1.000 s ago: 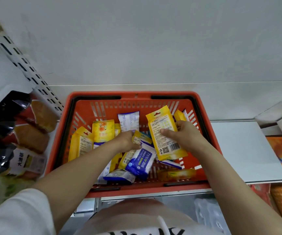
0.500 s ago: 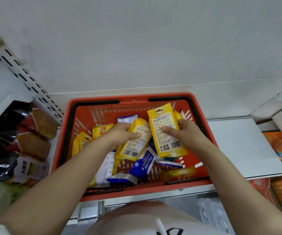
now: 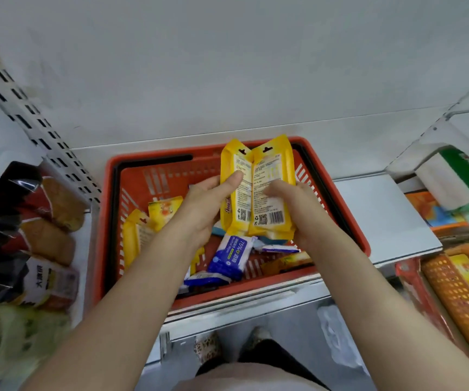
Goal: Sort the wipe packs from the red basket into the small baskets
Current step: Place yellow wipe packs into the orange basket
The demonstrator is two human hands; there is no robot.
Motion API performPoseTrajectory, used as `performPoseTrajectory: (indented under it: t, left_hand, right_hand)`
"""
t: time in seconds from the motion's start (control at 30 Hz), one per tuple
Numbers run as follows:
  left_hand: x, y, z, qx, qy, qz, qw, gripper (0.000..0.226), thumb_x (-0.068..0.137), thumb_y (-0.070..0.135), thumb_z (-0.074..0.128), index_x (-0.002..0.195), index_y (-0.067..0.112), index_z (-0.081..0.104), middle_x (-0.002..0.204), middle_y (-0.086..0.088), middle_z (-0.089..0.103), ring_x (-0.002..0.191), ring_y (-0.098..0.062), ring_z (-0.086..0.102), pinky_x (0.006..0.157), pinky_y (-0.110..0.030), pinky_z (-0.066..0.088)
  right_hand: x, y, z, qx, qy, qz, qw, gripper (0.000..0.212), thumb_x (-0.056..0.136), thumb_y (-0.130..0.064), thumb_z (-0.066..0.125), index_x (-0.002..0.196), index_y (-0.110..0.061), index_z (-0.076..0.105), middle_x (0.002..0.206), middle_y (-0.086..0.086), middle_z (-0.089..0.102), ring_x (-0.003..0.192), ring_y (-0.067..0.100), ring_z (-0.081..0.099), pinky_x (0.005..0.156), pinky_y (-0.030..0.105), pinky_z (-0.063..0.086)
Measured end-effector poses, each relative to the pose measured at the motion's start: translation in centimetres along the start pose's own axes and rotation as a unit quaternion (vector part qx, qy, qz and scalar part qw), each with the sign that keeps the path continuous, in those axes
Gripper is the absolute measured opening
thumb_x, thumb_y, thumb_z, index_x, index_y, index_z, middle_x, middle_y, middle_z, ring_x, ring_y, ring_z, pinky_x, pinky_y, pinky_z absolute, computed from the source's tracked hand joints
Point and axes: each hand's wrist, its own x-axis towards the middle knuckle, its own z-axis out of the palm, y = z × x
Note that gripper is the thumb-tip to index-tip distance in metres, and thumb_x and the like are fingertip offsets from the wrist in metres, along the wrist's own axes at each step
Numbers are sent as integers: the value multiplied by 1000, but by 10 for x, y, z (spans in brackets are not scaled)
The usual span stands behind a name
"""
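Note:
The red basket [image 3: 106, 221] stands on a white shelf in front of me. Above its middle I hold two yellow wipe packs side by side, label sides toward me. My left hand [image 3: 207, 204] grips the left yellow pack [image 3: 237, 198]. My right hand [image 3: 298, 204] grips the right yellow pack [image 3: 272, 193]. Inside the basket lie more yellow packs [image 3: 140, 235] at the left and blue-and-white wipe packs [image 3: 229, 256] near the front. An orange small basket [image 3: 459, 300] sits at the lower right with a yellow pack in it.
Bagged bread and snacks [image 3: 44, 221] fill the shelf to the left. A white shelf board [image 3: 382, 215] extends right of the red basket. Boxed goods [image 3: 459, 179] stand at the far right. The white back wall rises behind. My feet show below the shelf edge.
Both hands rose out of the basket. My left hand picked up a second yellow pack and brought it beside the one in my right hand.

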Motion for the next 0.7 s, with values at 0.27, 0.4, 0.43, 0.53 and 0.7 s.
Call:
performPoseTrajectory:
  t: [0.27,0.4,0.43,0.53,0.7]
  left_hand:
    - [-48,6,60,4,-74,-13,997,49,95,63,39,125,33,64,118,-8,71,107,-32,69,87,-52,57]
    - [-78,-11,124,46,-104,50,992,37,97,42,55,134,43,54,123,2,69,107,-21,68,87,-44,56]
    - [-85,-19,143,31,-100,49,993,40,95,35,59,135,37,54,121,1,70,104,-20,68,84,-41,57]
    - [-106,-56,201,2,-86,37,996,36,91,16,65,125,8,62,108,-11,72,88,-23,69,73,-33,59]
    - [-150,-133,287,-22,-62,-11,998,29,91,13,65,116,2,61,93,-13,73,70,-22,71,61,-36,61]
  right_hand:
    - [-52,-9,-30,34,-8,-75,997,23,95,-4,51,111,-15,62,90,8,77,79,26,75,57,38,60]
    - [-97,-16,-86,5,23,-126,992,23,95,-13,56,116,-8,64,86,10,75,74,25,73,58,36,59]
    - [-109,-15,-105,3,25,-137,990,27,94,-15,57,118,-6,64,90,12,75,79,28,73,65,41,61]
    - [-151,-5,-172,82,-8,-126,989,42,93,-36,59,126,-11,63,112,15,72,101,33,71,85,53,58]
    - [-220,44,-306,278,-22,-54,959,46,89,-47,49,102,-12,76,113,15,65,100,33,64,103,54,41]
